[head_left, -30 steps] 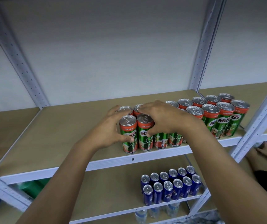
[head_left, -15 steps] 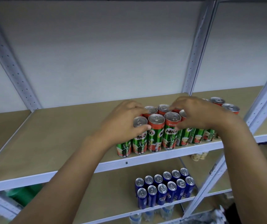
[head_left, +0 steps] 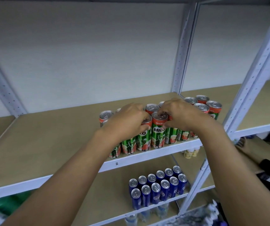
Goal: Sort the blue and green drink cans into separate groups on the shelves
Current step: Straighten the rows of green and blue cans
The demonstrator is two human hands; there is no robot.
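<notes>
From the head view, the green cans (head_left: 158,131) stand packed in rows along the front of the upper shelf (head_left: 49,144), and the blue cans (head_left: 158,188) stand in two tidy rows on the lower shelf (head_left: 108,190). The left hand (head_left: 127,123) curls its fingers over the tops of the cans at the left of the green group, gripping them. The right hand (head_left: 178,116) pinches the rim of the front can, thumb on its side and fingertips on its lid.

The sorting looks nearly finished: no blue can shows among the green, nor any green among the blue. What seems left is squaring up the green rows, where two cans at the far left stand slightly apart.

The hands cover the middle of the green group, so its count cannot be told. Small pale bottles (head_left: 190,151) sit partly hidden under the upper shelf, and things below the blue cans are blurred.
</notes>
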